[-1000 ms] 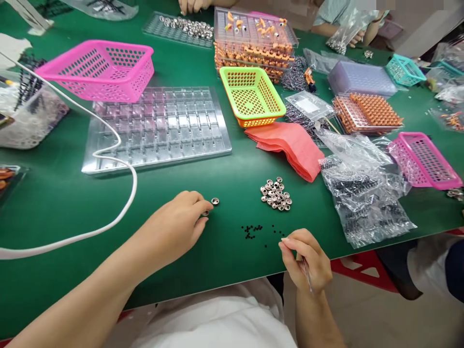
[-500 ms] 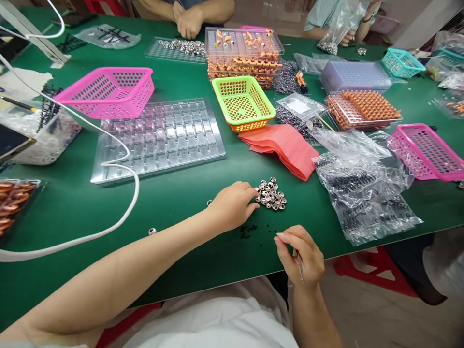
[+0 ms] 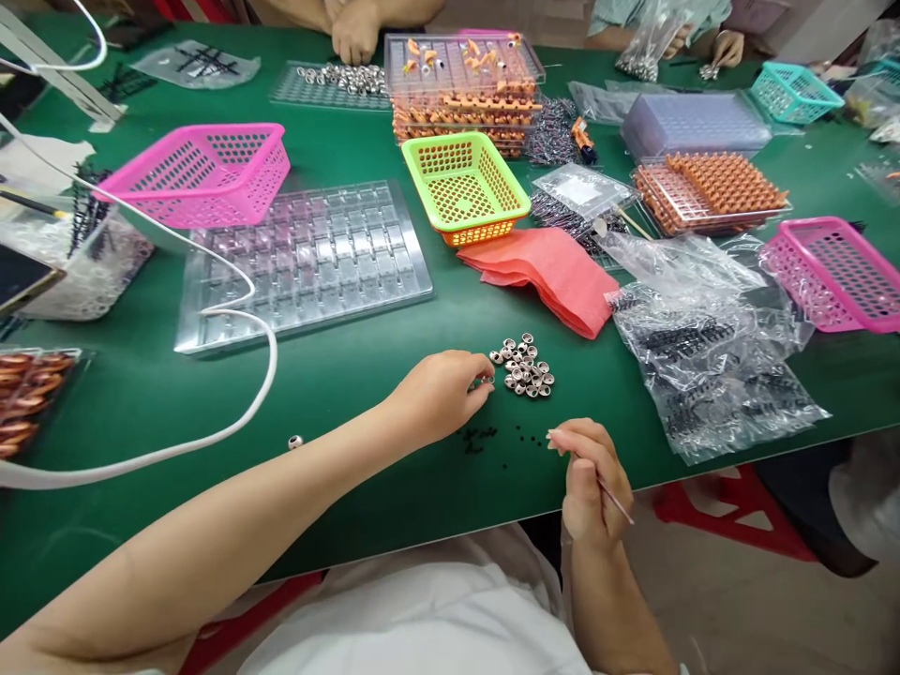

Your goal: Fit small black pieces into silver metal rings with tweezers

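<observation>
Between thumb and fingers, my left hand (image 3: 450, 389) pinches a small silvery metal cup, at the left edge of a pile of similar metal cups (image 3: 524, 367). My right hand (image 3: 591, 469) is closed around a thin pointed tool (image 3: 616, 502), its shaft sticking out toward the lower right; I cannot make out its kind. Tiny black pieces (image 3: 478, 436) lie scattered on the green table between my two hands. A single metal cup (image 3: 295, 442) lies apart, beyond my left forearm.
A lime basket (image 3: 464, 225), a pink basket (image 3: 281, 150) and a clear tray (image 3: 309, 323) stand behind. A red cloth (image 3: 541, 277) and plastic bags (image 3: 703, 375) lie to the right. A white cable (image 3: 246, 403) loops at left. Two people sit across the table.
My left hand has drawn back slightly left from the pile with a metal cup in its fingertips. My right hand has turned, and the tool's shaft now slants to the right.
</observation>
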`<state>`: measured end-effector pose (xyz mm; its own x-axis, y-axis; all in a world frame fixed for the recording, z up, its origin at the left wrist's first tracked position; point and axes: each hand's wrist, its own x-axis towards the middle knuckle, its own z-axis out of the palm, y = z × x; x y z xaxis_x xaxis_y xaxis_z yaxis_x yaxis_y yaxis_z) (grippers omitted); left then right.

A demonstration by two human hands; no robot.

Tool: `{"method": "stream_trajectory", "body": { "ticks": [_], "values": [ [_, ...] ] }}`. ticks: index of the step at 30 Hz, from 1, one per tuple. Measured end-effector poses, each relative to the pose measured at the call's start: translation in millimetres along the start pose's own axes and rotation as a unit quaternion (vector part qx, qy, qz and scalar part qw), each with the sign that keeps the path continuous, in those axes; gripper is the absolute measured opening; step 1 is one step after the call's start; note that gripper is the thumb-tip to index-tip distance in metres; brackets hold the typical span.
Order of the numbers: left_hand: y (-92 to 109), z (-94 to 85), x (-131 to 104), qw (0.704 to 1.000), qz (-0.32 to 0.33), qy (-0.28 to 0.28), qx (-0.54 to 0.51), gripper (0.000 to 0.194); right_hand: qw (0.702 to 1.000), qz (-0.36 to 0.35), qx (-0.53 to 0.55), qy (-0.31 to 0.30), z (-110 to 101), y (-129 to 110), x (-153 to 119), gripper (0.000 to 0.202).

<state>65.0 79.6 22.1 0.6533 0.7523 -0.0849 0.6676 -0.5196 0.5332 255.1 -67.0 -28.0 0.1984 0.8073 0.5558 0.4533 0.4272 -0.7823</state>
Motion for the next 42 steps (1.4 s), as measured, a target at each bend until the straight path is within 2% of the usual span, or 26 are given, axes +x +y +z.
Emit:
{"method": "stream_trajectory", "body": {
  "ticks": [4,7,11,14,18,21,24,28,31,38,42],
  "values": [
    [-2.6,-7.4,-34.0,0.995,-0.007,0.032,-0.092,0.031,0.999,0.02,0.013,0.03,1.2,3.2,2.6,0.043],
    [-5.3,-10.1,-59.2,0.987,-0.008,0.038,-0.154,0.033,0.998,0.034,0.02,0.053,3.1,6.2,4.5,0.046],
    [-9.1,-8.1,-77.6,0.97,-0.055,0.037,-0.234,0.031,0.993,0.067,0.096,0.02,5.0,6.5,5.6,0.041],
    [-13.6,-1.5,-80.1,0.95,-0.086,0.032,-0.297,0.03,0.988,0.1,0.114,-0.009,7.2,1.2,7.2,0.034],
    [-21.4,8.0,-78.7,0.922,-0.106,0.024,-0.372,0.03,0.982,0.153,0.112,-0.02,12.9,-9.0,7.5,0.014],
    [-26.8,10.8,-78.1,0.912,-0.114,0.017,-0.394,0.028,0.976,0.196,0.095,-0.018,16.0,-13.2,3.3,0.015],
    [-30.0,11.4,-77.9,0.912,-0.119,0.011,-0.392,0.023,0.975,0.209,0.065,-0.026,14.4,-11.9,-0.7,0.018],
    [-30.6,14.3,-77.2,0.914,-0.108,0.029,-0.389,0.017,0.987,0.15,0.022,-0.054,9.1,-5.7,0.7,0.024],
    [-30.2,15.7,-76.6,0.91,-0.109,0.029,-0.399,0.016,0.989,0.137,0.022,-0.06,8.4,-3.3,2.4,0.027],
    [-27.0,9.2,-77.0,0.922,-0.109,0.015,-0.37,0.017,0.982,0.187,0.036,0.001,12.2,-6.0,-4.9,0.029],
    [-23.7,8.6,-76.9,0.932,-0.08,0.031,-0.352,0.013,0.983,0.178,0.04,0.0,12.4,-5.9,-3.7,0.024]
  ]
}}
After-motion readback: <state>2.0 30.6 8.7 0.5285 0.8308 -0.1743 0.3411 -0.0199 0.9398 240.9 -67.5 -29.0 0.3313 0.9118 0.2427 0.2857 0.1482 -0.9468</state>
